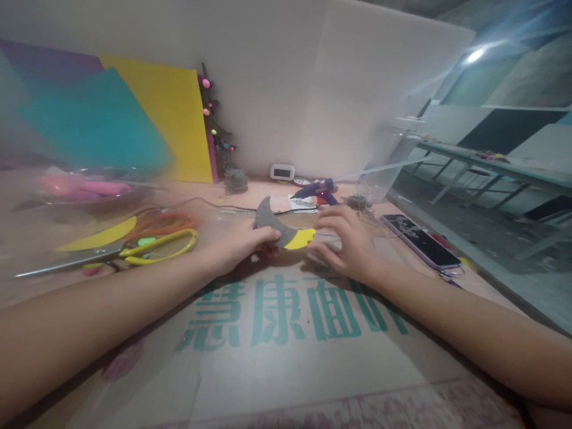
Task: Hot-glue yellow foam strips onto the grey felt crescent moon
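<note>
Pale sheet (pixel 250 381) with green lettering lies nearest, spread on the near side of the crescent (pixel 269 219), a bare forearm passing over it at each side. The crescent is grey, with a yellow part (pixel 298 240) carrying on its curve at the right end; it is held up between the two hands.

It looks like thin craft foam or card, so it should be very light, bendy rather than stiff, hardly slippery, and easy to crease or tear at the pointed tip. The broad grey middle seems the safest hold; the narrow yellow end would likely flex under a pinch.

The left hand (pixel 243 241) pinches that grey part, thumb on top and fingers tucked beneath, with the grey tip rising clear beyond the thumb. The right hand (pixel 353 244) is at the yellow end, fingers half curled, only a narrow gap between thumb and forefinger; whether they grip the edge, I cannot tell.

Beyond the crescent are a glue gun (pixel 313 190) and a clock (pixel 282 173); left of it, scissors (pixel 127 253); right of it, a phone (pixel 422 241).
</note>
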A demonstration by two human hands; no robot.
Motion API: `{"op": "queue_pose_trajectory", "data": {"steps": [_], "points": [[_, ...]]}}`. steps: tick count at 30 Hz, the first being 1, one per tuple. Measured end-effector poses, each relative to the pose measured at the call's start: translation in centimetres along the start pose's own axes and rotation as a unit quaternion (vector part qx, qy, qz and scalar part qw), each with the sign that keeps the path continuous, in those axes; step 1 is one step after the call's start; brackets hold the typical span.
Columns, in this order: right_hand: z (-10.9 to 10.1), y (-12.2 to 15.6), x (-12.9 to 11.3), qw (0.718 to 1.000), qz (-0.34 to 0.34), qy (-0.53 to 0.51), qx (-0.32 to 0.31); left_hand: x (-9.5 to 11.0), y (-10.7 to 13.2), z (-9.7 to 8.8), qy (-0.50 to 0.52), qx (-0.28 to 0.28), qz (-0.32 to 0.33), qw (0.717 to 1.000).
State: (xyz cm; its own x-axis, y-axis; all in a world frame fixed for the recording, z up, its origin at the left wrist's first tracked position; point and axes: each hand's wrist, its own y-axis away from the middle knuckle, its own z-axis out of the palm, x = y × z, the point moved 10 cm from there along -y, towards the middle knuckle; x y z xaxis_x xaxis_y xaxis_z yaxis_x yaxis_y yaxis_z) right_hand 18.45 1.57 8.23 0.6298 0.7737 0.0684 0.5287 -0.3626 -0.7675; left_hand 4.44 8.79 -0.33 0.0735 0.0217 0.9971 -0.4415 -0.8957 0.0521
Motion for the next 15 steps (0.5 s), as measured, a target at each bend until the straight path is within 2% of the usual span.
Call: {"op": "queue_pose_trajectory", "data": {"steps": [3,7,10,13,15], "points": [[0.5,0.3,-2.2,0.993,-0.089,0.065,-0.030,-0.4,0.0,0.2,0.025,-0.015,-0.011,1.000],[1.5,0.6,-2.9,0.986,-0.120,0.072,-0.089,-0.6,-0.1,0.4,0.013,-0.021,-0.008,1.000],[1.2,0.5,-2.5,0.992,-0.101,0.041,-0.068,0.7,-0.3,-0.3,0.008,0.029,0.053,0.998],[1.0,0.4,-1.2,0.998,-0.045,0.019,-0.040,1.9,-0.1,-1.6,0.007,0.097,0.100,0.990],[0.9,0.4,-0.3,1.000,-0.007,0.011,-0.028,2.2,0.0,-1.5,-0.003,0.093,0.110,0.990]]}}
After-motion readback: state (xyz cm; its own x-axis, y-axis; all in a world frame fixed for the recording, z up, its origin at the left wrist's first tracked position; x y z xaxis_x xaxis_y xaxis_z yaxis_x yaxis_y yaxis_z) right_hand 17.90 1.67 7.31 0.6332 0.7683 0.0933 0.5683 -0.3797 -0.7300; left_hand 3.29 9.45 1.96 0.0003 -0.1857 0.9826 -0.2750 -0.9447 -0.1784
